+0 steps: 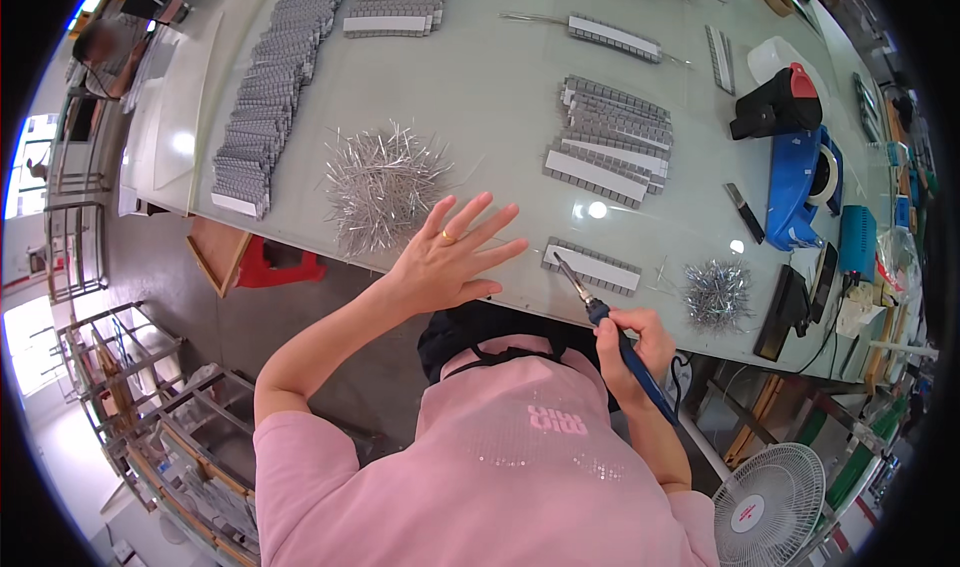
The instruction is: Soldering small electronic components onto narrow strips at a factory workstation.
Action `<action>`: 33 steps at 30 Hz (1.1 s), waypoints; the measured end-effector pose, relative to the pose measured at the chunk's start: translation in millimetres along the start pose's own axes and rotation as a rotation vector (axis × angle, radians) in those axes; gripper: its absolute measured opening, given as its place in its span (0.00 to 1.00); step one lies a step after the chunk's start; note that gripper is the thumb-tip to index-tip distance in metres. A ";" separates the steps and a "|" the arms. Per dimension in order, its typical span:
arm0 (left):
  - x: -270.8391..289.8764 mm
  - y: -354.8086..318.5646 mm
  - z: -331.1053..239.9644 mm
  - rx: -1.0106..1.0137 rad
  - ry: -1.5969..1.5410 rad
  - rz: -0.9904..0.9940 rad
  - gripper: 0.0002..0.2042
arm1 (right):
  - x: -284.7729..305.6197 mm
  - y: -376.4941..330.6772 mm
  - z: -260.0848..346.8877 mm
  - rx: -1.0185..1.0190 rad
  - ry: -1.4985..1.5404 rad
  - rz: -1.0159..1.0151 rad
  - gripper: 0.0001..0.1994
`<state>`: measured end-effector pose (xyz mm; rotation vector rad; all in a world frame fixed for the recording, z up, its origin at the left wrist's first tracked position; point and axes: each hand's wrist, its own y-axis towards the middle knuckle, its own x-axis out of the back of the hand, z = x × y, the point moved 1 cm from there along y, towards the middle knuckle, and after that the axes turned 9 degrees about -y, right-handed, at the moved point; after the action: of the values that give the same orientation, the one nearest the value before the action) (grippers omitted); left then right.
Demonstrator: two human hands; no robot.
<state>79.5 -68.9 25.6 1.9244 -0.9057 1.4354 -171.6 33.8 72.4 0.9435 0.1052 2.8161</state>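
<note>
Our left hand (455, 252) lies flat, fingers spread wide, palm down, arm reaching forward from the shoulder. Our right hand (632, 349) is curled in a fist-like grip, elbow bent close to the body.

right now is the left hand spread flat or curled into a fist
Spread. The left hand lies open with its fingers fanned apart near the table edge, beside the pile of metal pins.

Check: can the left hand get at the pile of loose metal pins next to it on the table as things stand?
Probably yes. The left hand is open, fingers spread, holds nothing, and lies just right of the pile of loose metal pins on the table. Nothing stands between them.
</note>
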 end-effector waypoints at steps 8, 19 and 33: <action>-6.6 0.8 -1.4 0.007 0.019 -0.012 0.32 | -9.9 6.5 2.3 -0.031 -0.017 0.019 0.06; -5.6 2.3 0.6 -0.005 -0.016 -0.014 0.31 | -15.5 13.5 2.4 -0.015 -0.031 0.004 0.05; -2.7 -2.7 0.7 -0.003 -0.039 -0.056 0.34 | -13.9 21.3 4.6 0.333 -0.191 0.077 0.09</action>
<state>81.5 -67.2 22.7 1.9659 -0.8643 1.3676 -160.8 10.4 70.4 1.3065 0.5376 2.8102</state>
